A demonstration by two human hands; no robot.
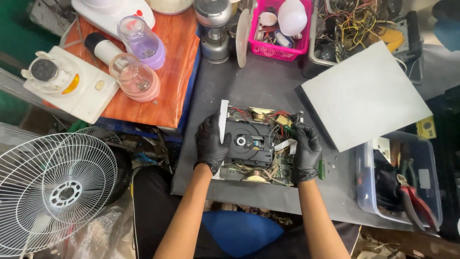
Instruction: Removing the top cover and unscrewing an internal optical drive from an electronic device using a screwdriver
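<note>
A curved yellow and red label [71, 84] sits on the white blender base [67, 86] at left. A small yellow tag [426, 127] lies by the clear bin [364, 192] at right.

On the bench: one opened disc-player chassis [254, 146], two black-gloved hands, left [211, 144] and right [306, 151], one grey panel [364, 93], one pink basket [280, 50], two blender jars [139, 57], one fan guard [52, 189], one clear tool tub [364, 192], one green-handled screwdriver [321, 169].
</note>
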